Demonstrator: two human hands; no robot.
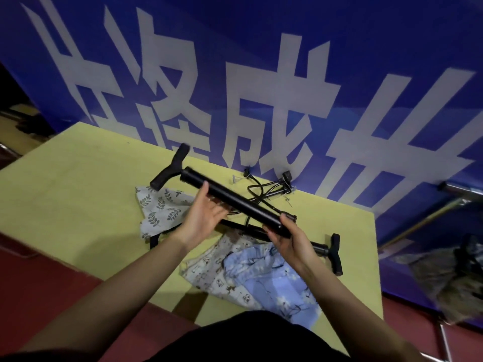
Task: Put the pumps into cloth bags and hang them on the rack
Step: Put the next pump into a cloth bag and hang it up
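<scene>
Black pump [235,202]: smooth matte tube w/ T-handle, held slanted above yellow desk [78,205]. Left hand [206,218] cupped mid-barrel, right hand [290,239] gripped lower end. Soft printed cloth bags [251,275] crumpled on desk below.

Black pumps and printed cloth bags on a yellow-green desk.
The held pump [235,202] was plain black, as were the second pump [332,250] near the desk's right edge and the hose bundle [271,188] by the far edge. One cloth bag [162,210] was off-white with grey leaf sprigs; another [209,267] was cream with small brown figures; a third [274,280] was light blue with white blossoms and dark twigs. The desk [78,205] was pale yellow-green, the banner [366,48] behind it blue with large white characters, and the floor [39,283] dark red.
</scene>
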